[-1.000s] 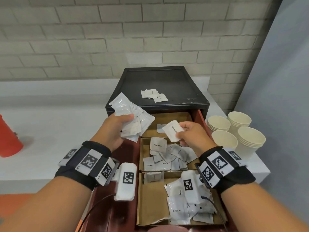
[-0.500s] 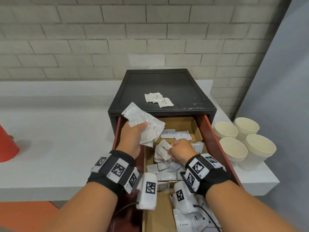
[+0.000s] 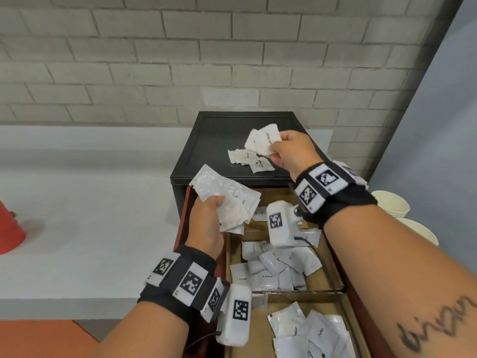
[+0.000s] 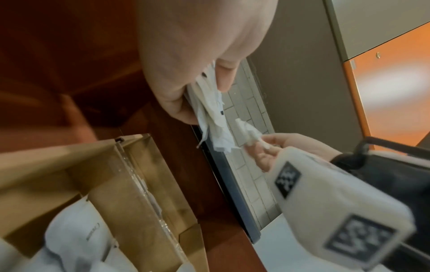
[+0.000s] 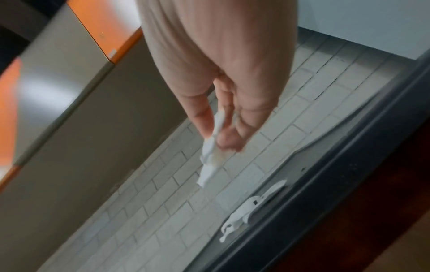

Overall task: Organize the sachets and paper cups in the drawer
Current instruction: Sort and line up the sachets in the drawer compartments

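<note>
My left hand (image 3: 209, 218) grips a fanned bundle of white sachets (image 3: 227, 200) above the drawer's (image 3: 333, 257) left edge; the same bundle (image 4: 210, 117) shows in the left wrist view. Over the black cabinet top (image 3: 219, 140), my right hand (image 3: 289, 151) pinches a few small white sachets (image 3: 263, 142), seen edge-on as sachets (image 5: 210, 162) in the right wrist view. Just below them a small pile of sachets (image 3: 247, 158) lies on the cabinet top. More sachets labelled Cream (image 3: 273, 267) fill the drawer's middle compartment. Paper cups (image 3: 392, 205) stand to the right, partly hidden by my right arm.
The drawer has cardboard dividers (image 3: 296, 294); its near compartment holds more sachets (image 3: 312, 334). A white counter (image 3: 90, 228) stretches left with a red object (image 3: 10, 228) at its edge. A brick wall (image 3: 206, 60) rises behind the cabinet.
My right hand has risen out of the drawer with small sachets and moved up over the cabinet top. The left hand kept its bundle and stayed near the drawer's left edge.
</note>
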